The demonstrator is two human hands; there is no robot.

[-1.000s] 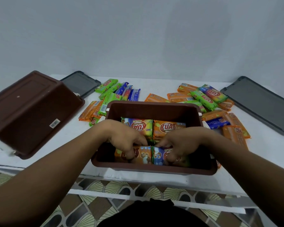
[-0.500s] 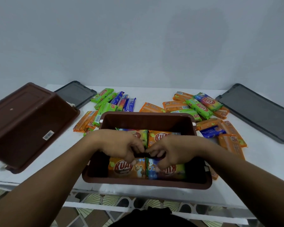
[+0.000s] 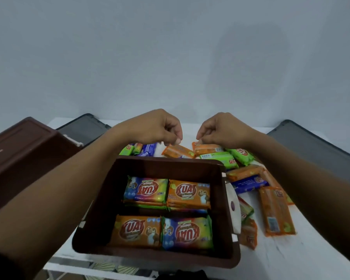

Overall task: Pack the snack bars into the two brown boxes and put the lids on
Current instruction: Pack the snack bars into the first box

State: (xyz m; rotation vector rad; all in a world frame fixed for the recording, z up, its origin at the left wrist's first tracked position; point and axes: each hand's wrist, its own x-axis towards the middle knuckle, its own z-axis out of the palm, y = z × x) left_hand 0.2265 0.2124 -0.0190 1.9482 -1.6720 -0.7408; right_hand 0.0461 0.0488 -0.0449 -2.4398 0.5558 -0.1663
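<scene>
An open brown box point(image 3: 164, 166) sits at the table's front edge and holds several KUAT snack bars point(image 3: 188, 194) in stacks, orange and blue-rainbow wrappers on top. Both my hands reach past its far wall over the loose bars. My left hand point(image 3: 156, 128) has its fingers curled, with the tips just above an orange bar point(image 3: 179, 152) and nothing seen in them. My right hand point(image 3: 222, 130) is curled too, and its fingertips meet the end of another orange bar point(image 3: 208, 148). The second brown box point(image 3: 24, 154) lies upside down at the left.
Two dark grey lids lie flat on the white table, one at the back left point(image 3: 85, 128), one at the right point(image 3: 315, 146). Loose green, blue and orange bars point(image 3: 275, 211) are spread behind and to the right of the open box. A wall stands close behind.
Both hands have come up out of the open box and moved forward to the loose bars behind it. The bars in the box now lie uncovered. The camera has tilted.
</scene>
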